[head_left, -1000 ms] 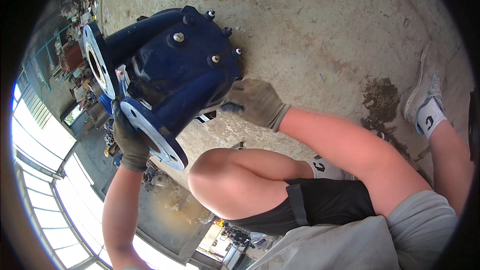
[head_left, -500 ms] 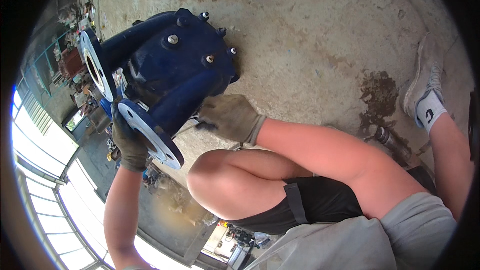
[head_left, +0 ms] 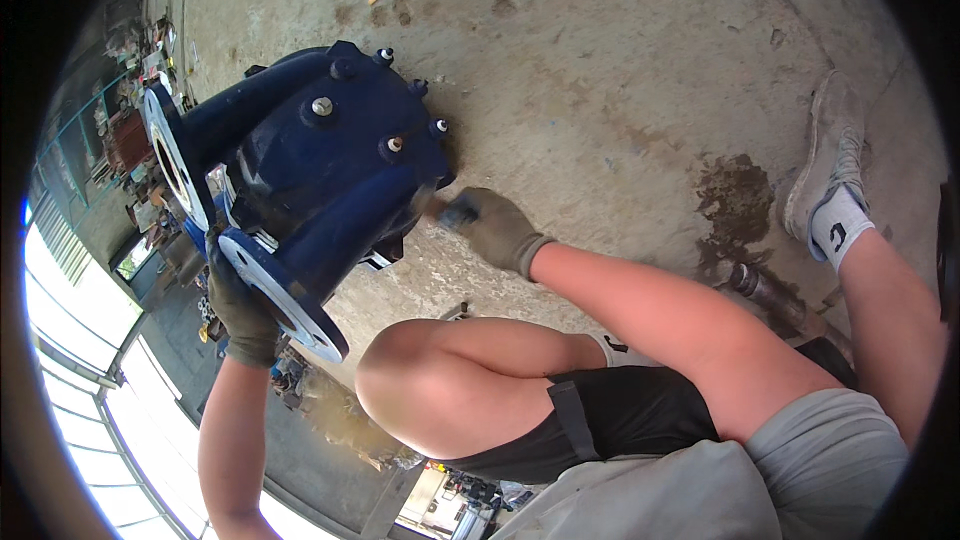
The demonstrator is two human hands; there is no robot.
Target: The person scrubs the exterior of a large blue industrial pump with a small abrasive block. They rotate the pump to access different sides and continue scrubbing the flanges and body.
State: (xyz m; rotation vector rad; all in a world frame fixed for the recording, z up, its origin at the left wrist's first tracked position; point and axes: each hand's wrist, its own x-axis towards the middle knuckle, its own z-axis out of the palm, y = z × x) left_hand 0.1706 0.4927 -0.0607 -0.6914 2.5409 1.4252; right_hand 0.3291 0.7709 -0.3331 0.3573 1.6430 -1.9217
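Observation:
A dark blue casting like a pump housing [head_left: 290,140] stands on the floor, with two pipe necks ending in round pale-faced flanges. My left hand [head_left: 243,315], in a dirty grey-green work glove, grips the rim of the nearer flange [head_left: 318,325]; some of its fingers are hidden. The farther flange [head_left: 172,145] is beyond it. My right hand [head_left: 500,235], gloved and blue-stained at the fingers, is closed around a small brush-like tool [head_left: 432,205], blurred by motion. The tool's tip is against or very near the side of the nearer neck. Pale-tipped bolts [head_left: 322,107] protrude from the housing.
Concrete floor [head_left: 600,90] surrounds the housing, with a dark wet stain [head_left: 740,200] to the right. A metal cylindrical part [head_left: 765,290] lies near my shoe [head_left: 828,150]. My bent knee [head_left: 400,365] is close below the housing. Clutter [head_left: 130,140] lines the far left.
My right hand has moved from under the nearer neck to the right, bringing the brush-like tool to the neck's side. My left hand stays on the flange; the whole view has shifted slightly.

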